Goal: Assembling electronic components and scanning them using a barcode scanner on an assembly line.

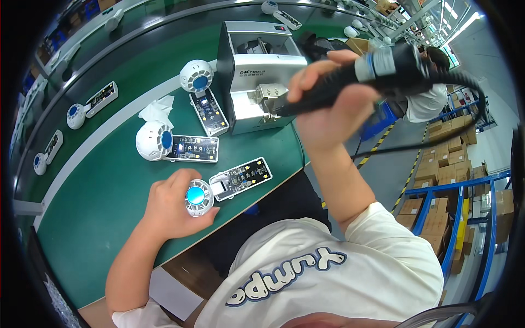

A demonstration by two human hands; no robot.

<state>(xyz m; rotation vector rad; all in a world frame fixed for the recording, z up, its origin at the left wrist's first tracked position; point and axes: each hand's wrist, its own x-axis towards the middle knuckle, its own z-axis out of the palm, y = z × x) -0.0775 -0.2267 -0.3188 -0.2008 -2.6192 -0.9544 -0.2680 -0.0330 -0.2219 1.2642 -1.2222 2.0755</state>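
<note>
My right hand (331,117) is wrapped round a black electric screwdriver (339,85), raised on the right with its cord trailing behind. The driver's front end reaches the outlet of a silver-and-black screw feeder (261,72); its tip is hard to make out there. On the bench's near edge, my left hand (168,203) grips the round white vented head of a device (199,198) with a blue disc on top. From that head a white housing with an exposed circuit board (240,179) extends to the right.
Two similar white devices (155,141) (197,76) lie between my left hand and the feeder, near a crumpled white tissue (157,111). More units (76,116) rest on the green surface beyond a pale rail. At right are blue shelving (459,191), cardboard boxes (451,164) and a seated person (429,98).
</note>
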